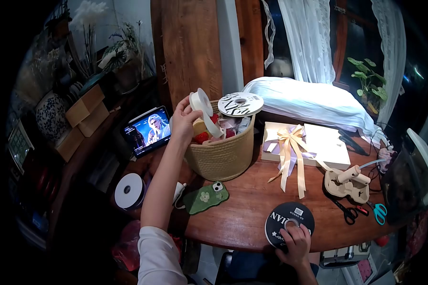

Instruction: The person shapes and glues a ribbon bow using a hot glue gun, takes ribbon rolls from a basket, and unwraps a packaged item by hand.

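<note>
My left hand [181,118] pinches a small white ribbon spool [201,102] above the left side of a woven basket [219,159]. A loose white ribbon tail hangs from that spool into the basket. Among the basket's contents are red and pale ribbon pieces, and a larger white spool with black lettering [241,104] rests on its right rim. At the table's front edge, my right hand [296,242] grips a black ribbon spool [290,219] with white print, its fingers at the centre hole. The thumb's side is partly hidden.
A box with a cream and lilac bow [292,142] stands behind the right hand. To its right are a cardboard holder [347,185], black scissors [348,212] and teal scissors [379,213]. A green phone [206,198], white spool [129,191] and lit tablet [148,131] lie left.
</note>
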A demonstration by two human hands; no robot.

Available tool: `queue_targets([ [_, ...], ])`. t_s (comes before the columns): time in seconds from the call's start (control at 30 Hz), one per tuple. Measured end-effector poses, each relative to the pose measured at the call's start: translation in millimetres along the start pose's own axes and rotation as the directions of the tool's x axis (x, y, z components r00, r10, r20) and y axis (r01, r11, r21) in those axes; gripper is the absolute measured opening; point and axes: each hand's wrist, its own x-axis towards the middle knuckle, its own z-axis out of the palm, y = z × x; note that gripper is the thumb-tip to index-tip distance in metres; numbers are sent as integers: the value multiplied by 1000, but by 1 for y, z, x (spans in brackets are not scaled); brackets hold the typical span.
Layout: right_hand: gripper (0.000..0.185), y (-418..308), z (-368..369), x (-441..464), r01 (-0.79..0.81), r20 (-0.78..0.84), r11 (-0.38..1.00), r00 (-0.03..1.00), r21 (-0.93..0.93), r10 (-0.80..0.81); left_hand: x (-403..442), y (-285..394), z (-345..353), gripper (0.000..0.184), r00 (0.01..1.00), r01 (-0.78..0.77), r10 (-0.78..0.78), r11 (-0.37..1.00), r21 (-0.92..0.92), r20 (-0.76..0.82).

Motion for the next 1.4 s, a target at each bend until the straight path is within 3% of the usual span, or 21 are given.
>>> queue_targets([
  [0.2, 60, -2, -7, 8, -20, 41, 999, 999, 50, 18, 8, -9, -8, 52, 996, -27, 16, 991, -129, -90],
  [0.33, 57, -4, -8, 11, -33, 30, 998, 999, 53, 31, 14, -11, -19, 39, 989, -124, 97, 951, -282, -108],
  [0.43, 55, -6, -9, 12, -43, 25, 998, 999, 56, 41, 17, -13, -26, 37, 989, -132, 91, 900, -416, -118],
  [0.67, 53, -5, -9, 11, -38, 19, 998, 999, 39, 37, 18, -12, -26, 33, 981, -153, 66, 845, -512, -183],
  [0.8, 52, -6, -10, 11, -50, 44, 999, 998, 19, 50, 19, -5, -30, 36, 982, -89, -65, 664, -742, -176],
  [0.97, 52, -6, -13, 9, -61, 75, 998, 995, 19, 60, -8, 59, -25, 37, 988, -146, 133, 657, -740, -77],
  [1.03, 51, -7, -14, 10, -57, 65, 998, 996, 15, 56, -27, 103, -26, 36, 896, -165, 418, 631, -758, 153],
  [1.1, 51, -8, -14, 10, -51, 53, 999, 997, 8, 50, -59, 154, -10, 43, 808, -159, 556, 523, -837, 194],
  [1.17, 52, -9, -13, 11, -45, 31, 999, 998, -4, 45, -84, 192, -4, 53, 585, -504, 797, 501, -704, 148],
  [1.23, 52, -7, -11, 9, -27, 21, 1000, 999, -7, 27, -113, 221, -28, 61, 571, -673, 820, 439, -596, -40],
  [1.27, 52, -8, -11, 9, -20, 17, 1000, 1000, -10, 20, -129, 231, -21, 61, 590, -529, 806, 431, -731, 49],
  [1.3, 53, -9, -12, 9, -8, 29, 1000, 1000, 1, 8, -142, 235, -23, 58, 590, -564, 806, 451, -692, 44],
  [1.37, 56, -9, -20, 13, -1, 53, 1000, 999, 9, 1, -172, 220, -26, 53, 589, -731, 808, 540, -417, 13],
  [1.4, 61, -13, -34, 17, -39, 162, 995, 986, 88, 24, -189, 203, -18, 50, 612, -761, 790, 600, -246, 33],
])
